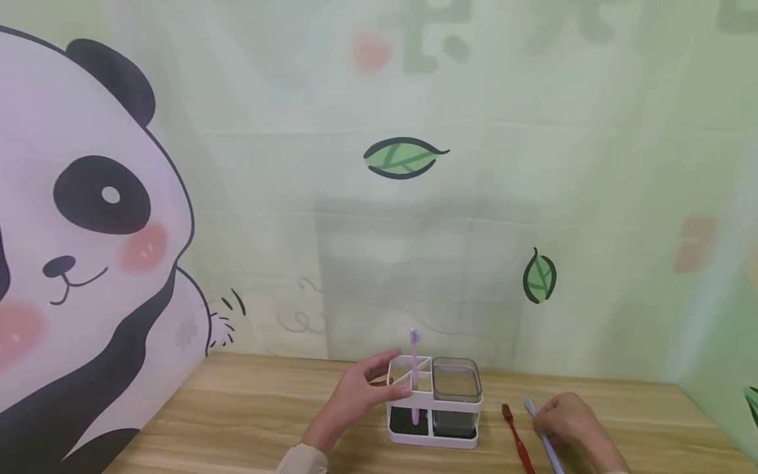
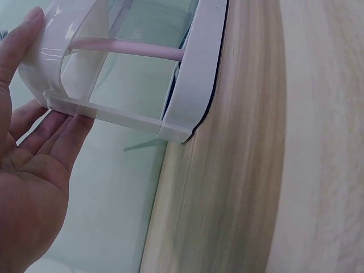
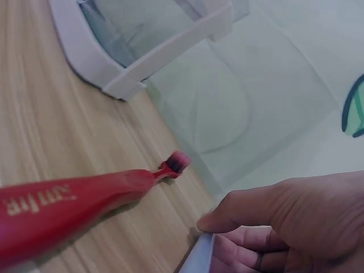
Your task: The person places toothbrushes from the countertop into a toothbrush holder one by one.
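A white toothbrush holder stands on the wooden table, with a pink-purple toothbrush upright in a compartment of its divided left half. A clear grey cup sits in the right half. My left hand grips the holder's upper frame from the left, thumb on the near side and fingers behind. To the right, my right hand pinches a light blue toothbrush near its head end; the palm hides part of it. Left of that brush lies a red toothbrush, its dark bristles facing up.
Behind the wooden table hangs a pale green cloth printed with a panda and leaves. The table's back edge meets this cloth close behind the holder.
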Available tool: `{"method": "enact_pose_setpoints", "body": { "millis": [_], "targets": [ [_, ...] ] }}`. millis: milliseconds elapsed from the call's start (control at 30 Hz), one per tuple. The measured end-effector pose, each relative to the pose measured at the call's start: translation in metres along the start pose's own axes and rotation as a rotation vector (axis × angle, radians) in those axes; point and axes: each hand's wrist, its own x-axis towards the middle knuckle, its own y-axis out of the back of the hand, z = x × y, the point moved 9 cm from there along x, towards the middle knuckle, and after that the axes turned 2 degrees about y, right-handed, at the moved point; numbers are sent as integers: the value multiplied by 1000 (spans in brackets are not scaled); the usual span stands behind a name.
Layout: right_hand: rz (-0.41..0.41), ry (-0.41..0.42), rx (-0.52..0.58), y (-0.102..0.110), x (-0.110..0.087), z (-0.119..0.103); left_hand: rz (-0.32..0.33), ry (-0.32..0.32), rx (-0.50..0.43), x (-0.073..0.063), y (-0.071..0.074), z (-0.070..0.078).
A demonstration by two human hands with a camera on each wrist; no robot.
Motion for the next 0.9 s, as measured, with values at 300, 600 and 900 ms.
{"method": "enact_pose_setpoints", "body": {
  "millis": [300, 600, 900],
  "targets": [
    [-40, 18, 80, 4, 0, -1, -12, 7, -21, 0, 0, -2],
    [-3, 108, 110, 18, -7, -23, -10, 10, -39, 1, 0, -2],
    [15, 149, 169, 31, -11, -44, -7, 2, -34, 1, 0, -2]
  ]
}}
